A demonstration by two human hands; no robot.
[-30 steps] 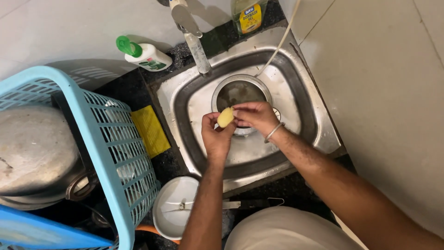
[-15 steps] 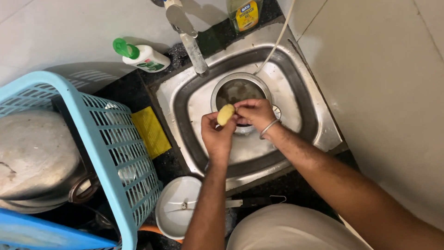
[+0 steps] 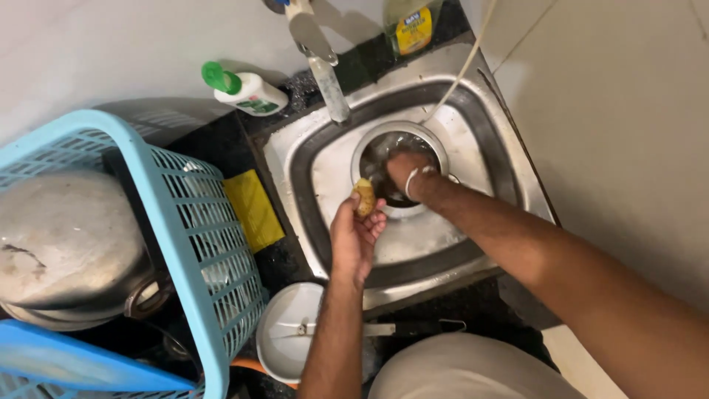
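Potato (image 3: 363,197) in left grip (image 3: 356,235)

Sink (image 3: 487,140): brushed steel, dull sheen; steel pot (image 3: 436,144) inside glossy and wet. Worktop (image 3: 229,148) dark speckled stone, polished, carrying a glossy white plastic bottle (image 3: 251,92) at its back edge. Basket (image 3: 214,244) at left edge: smooth light-blue plastic lattice.

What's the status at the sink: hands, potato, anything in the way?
Left hand grips small potato over sink. Right hand down inside steel pot. Tap above, not blocking.
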